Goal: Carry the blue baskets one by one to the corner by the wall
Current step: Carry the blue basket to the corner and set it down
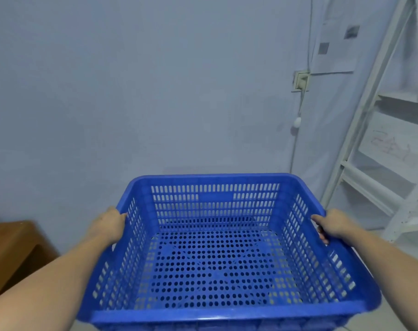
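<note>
A blue perforated plastic basket (215, 177) fills the lower middle of the head view, empty inside. My left hand (108, 225) grips its left rim and my right hand (332, 225) grips its right rim, so the basket hangs between them in front of a pale wall. Part of another blue rim shows right under its near edge; I cannot tell whether that is a second basket.
A pale blue-grey wall (155, 91) stands straight ahead. A white metal rack (370, 163) leans along the right side. A wall socket (300, 80) with a hanging cord sits right of centre. A brown wooden piece of furniture (12, 247) is at the lower left.
</note>
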Tool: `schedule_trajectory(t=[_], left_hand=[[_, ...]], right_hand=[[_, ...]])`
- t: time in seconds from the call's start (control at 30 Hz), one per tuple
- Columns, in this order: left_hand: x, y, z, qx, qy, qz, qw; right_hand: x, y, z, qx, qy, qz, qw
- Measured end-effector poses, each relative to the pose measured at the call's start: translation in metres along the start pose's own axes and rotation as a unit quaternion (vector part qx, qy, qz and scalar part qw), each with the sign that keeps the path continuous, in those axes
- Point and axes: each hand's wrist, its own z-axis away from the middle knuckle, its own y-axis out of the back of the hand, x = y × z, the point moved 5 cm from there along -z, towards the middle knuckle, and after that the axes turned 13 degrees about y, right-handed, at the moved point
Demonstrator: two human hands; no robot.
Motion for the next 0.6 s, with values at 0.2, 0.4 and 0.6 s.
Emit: schedule_trajectory(t=[0.2,0.4,0.6], left_hand=[[0.047,-0.051,-0.071,-0.013,0.019,-0.020,1.000],[0.075,-0.099,-0.127,-0.039,0.043,-0.008,0.998],[0.075,-0.145,-0.163,-0.066,0.064,-0.034,0.995]], right_hand=[[0.008,-0.040,-0.116,-0.042,0.004,0.038,0.998],[0.026,-0.084,-0.200,-0.053,-0.014,0.050,0.997],[0.033,-0.126,-0.248,-0.076,-0.025,0.078,0.994]])
